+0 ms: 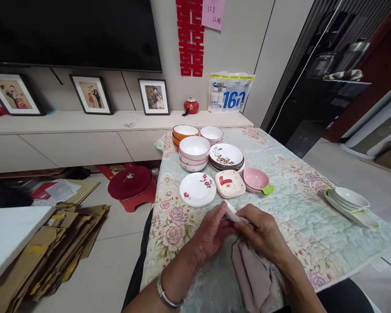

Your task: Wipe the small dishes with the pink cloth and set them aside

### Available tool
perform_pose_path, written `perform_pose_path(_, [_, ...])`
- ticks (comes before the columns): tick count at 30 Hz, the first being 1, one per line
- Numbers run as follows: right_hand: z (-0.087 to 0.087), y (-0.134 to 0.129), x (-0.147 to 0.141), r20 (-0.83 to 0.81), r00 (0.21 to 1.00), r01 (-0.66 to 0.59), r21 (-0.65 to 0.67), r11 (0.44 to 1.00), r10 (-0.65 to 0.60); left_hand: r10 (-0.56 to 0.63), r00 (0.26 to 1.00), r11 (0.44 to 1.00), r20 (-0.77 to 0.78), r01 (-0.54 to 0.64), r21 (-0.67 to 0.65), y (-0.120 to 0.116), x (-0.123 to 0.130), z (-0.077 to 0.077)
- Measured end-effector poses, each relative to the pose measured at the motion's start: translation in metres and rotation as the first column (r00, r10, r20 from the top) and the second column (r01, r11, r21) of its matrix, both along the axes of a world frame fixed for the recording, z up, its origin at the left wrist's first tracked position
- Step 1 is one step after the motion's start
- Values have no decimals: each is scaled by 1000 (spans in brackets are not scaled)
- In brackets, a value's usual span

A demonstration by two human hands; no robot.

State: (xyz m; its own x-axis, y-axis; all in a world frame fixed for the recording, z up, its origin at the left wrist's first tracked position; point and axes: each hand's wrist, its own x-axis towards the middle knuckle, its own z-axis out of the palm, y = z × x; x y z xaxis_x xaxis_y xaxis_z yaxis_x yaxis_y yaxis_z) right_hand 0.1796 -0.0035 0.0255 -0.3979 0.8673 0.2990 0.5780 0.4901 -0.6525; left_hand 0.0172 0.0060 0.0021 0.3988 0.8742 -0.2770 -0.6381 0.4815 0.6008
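My left hand, below a silver bangle, is closed round a small white dish that is tilted on edge; most of it is hidden by my fingers. My right hand pinches a greyish-brown cloth against the dish, and the cloth hangs down towards my lap. Just beyond my hands lie flower-patterned white plates, a square cream dish with a red design, and pink bowls by a green leaf-shaped piece.
Behind stand stacked white bowls, orange bowls and brown-patterned plates. Small white dishes sit on a long tray at the right edge. A red stool and flattened cardboard are left of the table.
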Motion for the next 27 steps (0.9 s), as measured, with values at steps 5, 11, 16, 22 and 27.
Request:
perform_pose_path(5, [-1,1,-3,-17,1000,-25,17,1000,25,36,999,993,25,-39,108,-4,0,5])
perform_pose_path(11, [1,5,4,-80,982,-179,-63,982,174,-3,998,995,56,9,-103,-1,-2,-2])
perform_pose_path(16, [11,1,9,-58,978,-206,-176,962,199,-118,991,984,59,125,-128,1,0,-6])
perform_pose_path(22, [2,0,-11,-63,998,-30,24,999,31,-151,988,988,28,152,-25,-3,2,-7])
perform_pose_path(27, [-13,5,-19,-4,986,161,244,956,-165,-152,987,988,45,153,-6,-4,4,-10])
